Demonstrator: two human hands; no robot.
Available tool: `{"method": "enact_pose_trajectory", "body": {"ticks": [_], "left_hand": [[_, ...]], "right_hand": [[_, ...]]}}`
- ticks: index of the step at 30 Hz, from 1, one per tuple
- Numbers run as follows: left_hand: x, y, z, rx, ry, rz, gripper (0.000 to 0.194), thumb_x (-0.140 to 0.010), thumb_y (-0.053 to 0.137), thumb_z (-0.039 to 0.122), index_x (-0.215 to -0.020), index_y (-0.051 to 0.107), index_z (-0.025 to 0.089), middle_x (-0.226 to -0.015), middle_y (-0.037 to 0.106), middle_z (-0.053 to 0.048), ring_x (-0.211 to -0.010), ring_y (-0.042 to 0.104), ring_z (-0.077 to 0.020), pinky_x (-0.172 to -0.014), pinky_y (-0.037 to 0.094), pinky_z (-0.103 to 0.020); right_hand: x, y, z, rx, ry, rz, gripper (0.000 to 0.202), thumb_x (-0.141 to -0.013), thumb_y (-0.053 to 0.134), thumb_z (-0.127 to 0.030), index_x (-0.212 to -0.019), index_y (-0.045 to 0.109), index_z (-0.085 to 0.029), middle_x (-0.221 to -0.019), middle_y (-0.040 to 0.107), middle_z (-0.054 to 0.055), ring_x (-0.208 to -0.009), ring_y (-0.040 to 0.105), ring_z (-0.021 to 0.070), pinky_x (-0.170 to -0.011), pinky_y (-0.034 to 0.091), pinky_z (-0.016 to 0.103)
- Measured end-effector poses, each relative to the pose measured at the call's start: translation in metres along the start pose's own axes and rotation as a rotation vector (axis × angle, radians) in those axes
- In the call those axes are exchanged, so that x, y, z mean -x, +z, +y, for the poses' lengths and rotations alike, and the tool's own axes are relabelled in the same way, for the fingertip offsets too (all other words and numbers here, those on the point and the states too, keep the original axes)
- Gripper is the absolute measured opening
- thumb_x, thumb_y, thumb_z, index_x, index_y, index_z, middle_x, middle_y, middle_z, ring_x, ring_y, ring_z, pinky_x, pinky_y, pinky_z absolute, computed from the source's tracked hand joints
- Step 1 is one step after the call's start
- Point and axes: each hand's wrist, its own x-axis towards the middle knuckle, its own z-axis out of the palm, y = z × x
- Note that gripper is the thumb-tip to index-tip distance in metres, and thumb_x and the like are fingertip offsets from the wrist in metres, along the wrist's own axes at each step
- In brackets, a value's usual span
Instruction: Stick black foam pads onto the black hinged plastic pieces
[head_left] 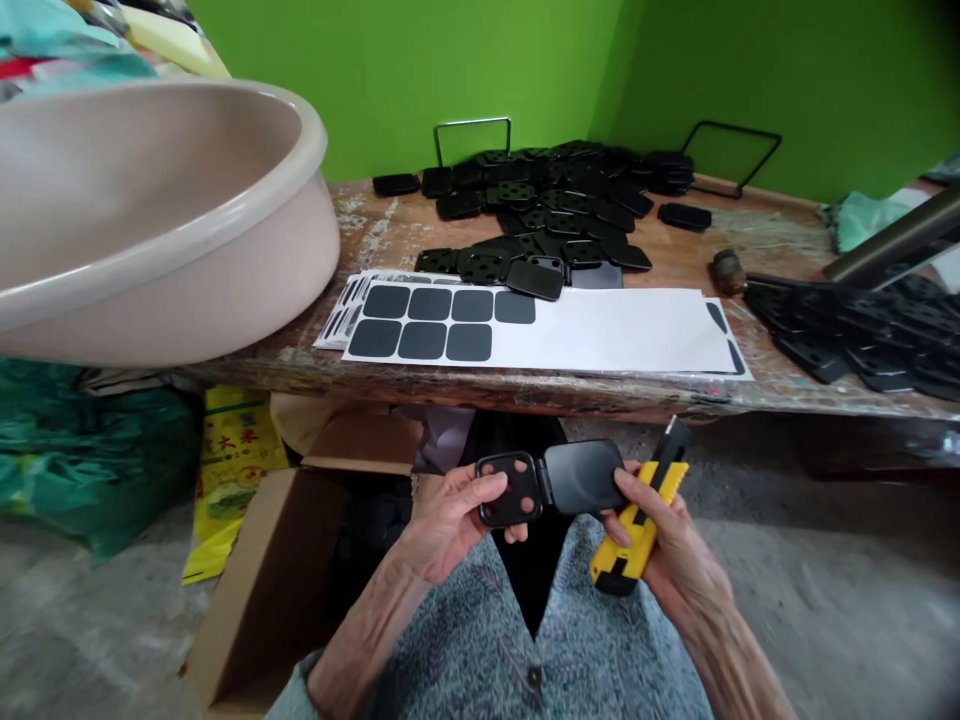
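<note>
My left hand (pixel 457 510) pinches the holed half of a black hinged case (pixel 581 478), which lies opened out flat above my lap. The case's other half is a smooth, solid panel. My right hand (pixel 667 540) grips that panel's edge between thumb and fingers. Also in my right hand is a yellow and black utility knife (pixel 637 530), its tip pointing up and away from me. On the bench ahead lies a white sheet of dark rounded-square stickers (pixel 444 322); its right part is bare white backing.
Many similar black cases (pixel 555 205) are heaped along the green wall, more (pixel 862 330) at the right by a hammer-like tool (pixel 727 270). A large pink basin (pixel 285 240) overhangs the bench (pixel 600 392) at left. An open cardboard box (pixel 247 590) stands below.
</note>
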Motion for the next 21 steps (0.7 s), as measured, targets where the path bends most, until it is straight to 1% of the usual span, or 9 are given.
{"method": "enact_pose_trajectory", "body": {"ticks": [3, 7, 9, 12, 14, 17, 21], "left_hand": [[-0.003, 0.000, -0.004, 0.051, 0.005, 0.010, 0.023, -0.081, 0.062, 0.027, -0.098, 0.068, 0.013, -0.072, 0.067, -0.007, -0.055, 0.061, -0.0159, -0.053, 0.041, -0.026], [-0.008, 0.000, -0.006, 0.081, 0.025, 0.070, 0.022, -0.082, 0.061, 0.026, -0.096, 0.067, 0.010, -0.072, 0.066, -0.008, -0.055, 0.058, -0.0142, -0.051, 0.039, -0.025], [-0.009, -0.001, -0.005, 0.084, 0.029, 0.078, 0.025, -0.085, 0.057, 0.027, -0.101, 0.066, 0.010, -0.073, 0.065, -0.009, -0.056, 0.057, -0.0134, -0.051, 0.038, -0.025], [-0.008, -0.002, -0.001, 0.135, 0.044, 0.005, 0.036, -0.089, 0.050, 0.029, -0.124, 0.055, 0.018, -0.079, 0.065, -0.007, -0.061, 0.058, -0.0140, -0.058, 0.040, -0.027], [-0.007, -0.002, 0.001, 0.207, 0.061, -0.067, 0.042, -0.091, 0.045, 0.030, -0.132, 0.047, 0.024, -0.086, 0.064, -0.006, -0.064, 0.060, -0.0158, -0.062, 0.041, -0.029], [-0.007, -0.003, 0.004, 0.273, 0.079, -0.116, 0.041, -0.091, 0.043, 0.030, -0.131, 0.048, 0.024, -0.096, 0.062, -0.007, -0.067, 0.062, -0.0175, -0.063, 0.041, -0.032], [-0.009, -0.005, 0.003, 0.292, 0.075, -0.093, 0.038, -0.092, 0.045, 0.033, -0.128, 0.051, 0.024, -0.097, 0.062, -0.006, -0.066, 0.061, -0.0157, -0.062, 0.042, -0.030]], "right_hand": [[-0.002, 0.000, 0.007, -0.051, 0.014, -0.005, 0.029, -0.068, 0.079, -0.029, -0.085, 0.058, -0.019, -0.064, 0.060, -0.003, -0.039, 0.044, 0.0040, -0.040, 0.032, 0.017], [-0.007, -0.001, 0.017, -0.062, 0.038, -0.011, 0.028, -0.068, 0.079, -0.029, -0.082, 0.057, -0.018, -0.059, 0.062, -0.001, -0.037, 0.045, 0.0048, -0.039, 0.033, 0.016], [-0.010, -0.002, 0.021, -0.064, 0.052, -0.014, 0.030, -0.066, 0.080, -0.031, -0.080, 0.056, -0.018, -0.057, 0.063, 0.000, -0.036, 0.045, 0.0055, -0.038, 0.033, 0.017], [-0.012, -0.004, 0.026, -0.066, 0.063, -0.006, 0.033, -0.064, 0.081, -0.031, -0.080, 0.055, -0.018, -0.058, 0.064, 0.001, -0.037, 0.046, 0.0064, -0.038, 0.034, 0.017], [-0.012, -0.005, 0.028, -0.067, 0.068, 0.004, 0.034, -0.064, 0.081, -0.032, -0.081, 0.055, -0.018, -0.059, 0.065, 0.000, -0.037, 0.046, 0.0063, -0.038, 0.035, 0.017], [-0.011, -0.005, 0.029, -0.079, 0.088, 0.023, 0.034, -0.063, 0.082, -0.031, -0.080, 0.055, -0.018, -0.060, 0.064, 0.000, -0.038, 0.048, 0.0067, -0.037, 0.036, 0.017], [-0.011, -0.003, 0.030, -0.086, 0.122, 0.030, 0.034, -0.061, 0.082, -0.031, -0.076, 0.054, -0.018, -0.061, 0.064, 0.000, -0.041, 0.049, 0.0084, -0.035, 0.036, 0.018]]}}
